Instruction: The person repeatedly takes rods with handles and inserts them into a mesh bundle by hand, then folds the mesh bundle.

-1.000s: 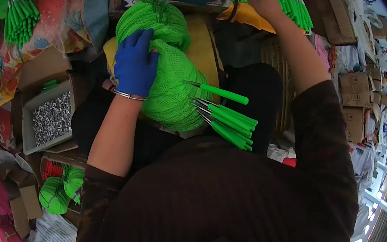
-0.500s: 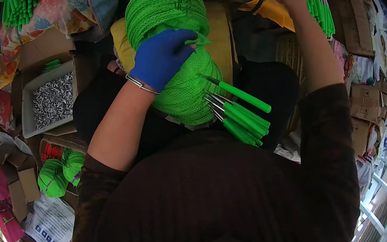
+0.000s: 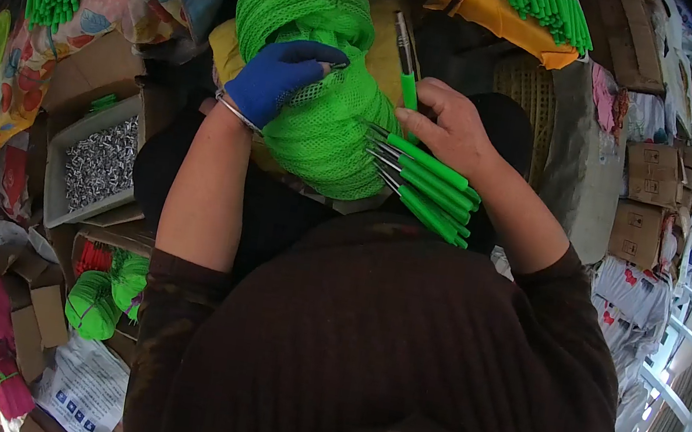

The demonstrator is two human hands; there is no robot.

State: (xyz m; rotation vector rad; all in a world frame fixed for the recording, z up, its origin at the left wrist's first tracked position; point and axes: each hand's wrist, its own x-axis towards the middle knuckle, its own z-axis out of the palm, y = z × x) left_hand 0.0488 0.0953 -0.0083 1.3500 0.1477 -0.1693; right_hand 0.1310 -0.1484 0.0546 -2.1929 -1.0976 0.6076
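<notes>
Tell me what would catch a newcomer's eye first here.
Probably the big, bright green mesh bundle at upper centre, the blue-gloved left hand on it. Next, the bare right hand beside it, holding a slim green-handled metal tool. To the left, a grey rectangular bin of small silvery metal pieces stands out.

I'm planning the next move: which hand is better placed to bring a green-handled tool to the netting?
Probably the right hand: it holds a green-handled tool beside the netting, while the gloved left hand rests on the netting.
</notes>
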